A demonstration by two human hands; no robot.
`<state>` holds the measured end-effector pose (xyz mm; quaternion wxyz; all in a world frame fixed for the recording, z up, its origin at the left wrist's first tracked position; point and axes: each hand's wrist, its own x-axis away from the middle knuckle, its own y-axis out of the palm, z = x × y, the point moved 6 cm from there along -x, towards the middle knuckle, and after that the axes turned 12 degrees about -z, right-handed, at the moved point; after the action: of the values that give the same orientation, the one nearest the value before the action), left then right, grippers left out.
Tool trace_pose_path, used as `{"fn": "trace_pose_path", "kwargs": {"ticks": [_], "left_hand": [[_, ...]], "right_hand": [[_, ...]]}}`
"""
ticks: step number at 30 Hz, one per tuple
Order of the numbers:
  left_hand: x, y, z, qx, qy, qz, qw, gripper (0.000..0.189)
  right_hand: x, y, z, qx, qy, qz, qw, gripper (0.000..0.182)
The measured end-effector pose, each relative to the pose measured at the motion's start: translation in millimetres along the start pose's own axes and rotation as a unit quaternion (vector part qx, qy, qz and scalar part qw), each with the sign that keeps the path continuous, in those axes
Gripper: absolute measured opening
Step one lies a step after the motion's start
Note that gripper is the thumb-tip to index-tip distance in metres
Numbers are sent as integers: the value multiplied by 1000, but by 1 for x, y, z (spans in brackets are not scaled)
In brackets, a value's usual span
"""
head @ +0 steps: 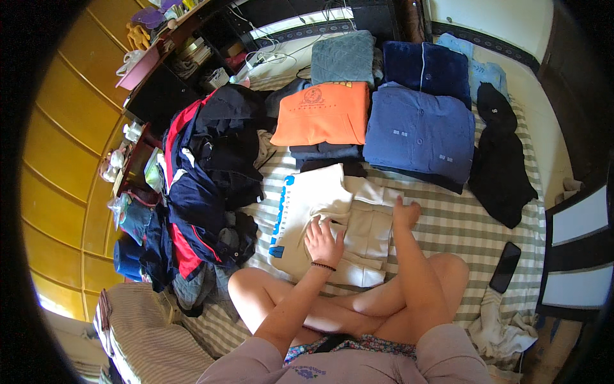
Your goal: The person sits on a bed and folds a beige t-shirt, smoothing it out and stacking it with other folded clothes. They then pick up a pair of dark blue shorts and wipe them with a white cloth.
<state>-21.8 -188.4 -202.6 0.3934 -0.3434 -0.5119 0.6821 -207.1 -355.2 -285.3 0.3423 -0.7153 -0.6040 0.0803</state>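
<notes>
A cream sweatshirt [307, 206] with blue lettering lies on the checked bedsheet [439, 230] before my crossed legs, its body partly folded and one sleeve stretched to the right. My left hand [324, 242] rests on the lower part of the sweatshirt with its fingers spread. At the cuff of the outstretched sleeve is my right hand [406, 212], its fingers bent around the cuff's edge. Directly behind the sweatshirt, an orange folded sweatshirt [321, 117] tops a pile of dark clothes. A blue folded garment with buttons [419, 132] lies on another pile beside it.
A heap of dark and red jackets [206, 163] spreads along the left. Folded grey-green fabric [343, 57] and navy fabric [407, 65] stand at the back. On the right lie a black garment [501, 173], a smartphone [505, 267] and a whitish crumpled cloth [501, 326].
</notes>
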Motion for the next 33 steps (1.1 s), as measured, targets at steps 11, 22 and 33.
{"fn": "trace_pose_path", "kwargs": {"ticks": [11, 22, 33], "left_hand": [[7, 32, -23, -109, -82, -141, 981, 78], [-48, 8, -109, -138, -52, -231, 962, 59], [-25, 3, -90, -15, 127, -310, 942, 66]], "right_hand": [[-10, 28, 4, 106, -23, -149, 983, 71], [-18, 47, 26, 9, -23, -218, 976, 74], [-11, 50, 33, -195, 73, -245, 947, 78]]}}
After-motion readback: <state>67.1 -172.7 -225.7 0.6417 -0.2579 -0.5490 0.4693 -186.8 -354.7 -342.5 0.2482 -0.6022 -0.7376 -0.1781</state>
